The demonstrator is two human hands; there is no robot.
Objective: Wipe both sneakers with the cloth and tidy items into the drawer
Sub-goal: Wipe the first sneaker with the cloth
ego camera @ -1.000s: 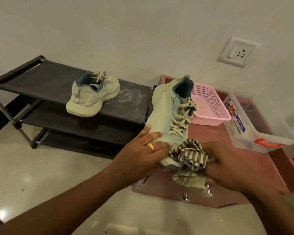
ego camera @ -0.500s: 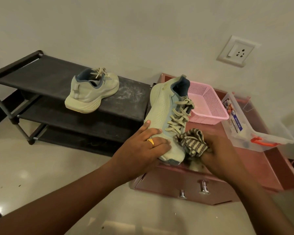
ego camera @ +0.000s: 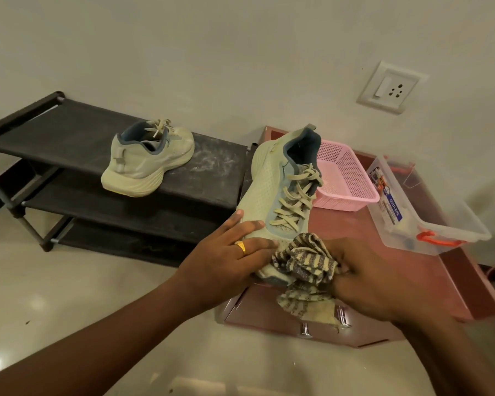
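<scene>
Gripping the striped cloth [ego camera: 306,258] in a bunch, the right hand [ego camera: 363,278] pressed it against the toe of the near sneaker [ego camera: 269,190], evidently to wipe that end. The left hand [ego camera: 226,252] lay flat on the shoe's side with fingers extended, judged to be steadying it against the rubbing. That sneaker rested on the red cabinet [ego camera: 355,227], above its drawer [ego camera: 263,315], which appeared closed. The second sneaker [ego camera: 146,164] stood apart on the black rack [ego camera: 55,130], apparently awaiting its turn. A pink basket [ego camera: 343,178] and clear box [ego camera: 429,221] sat behind on the same top.
</scene>
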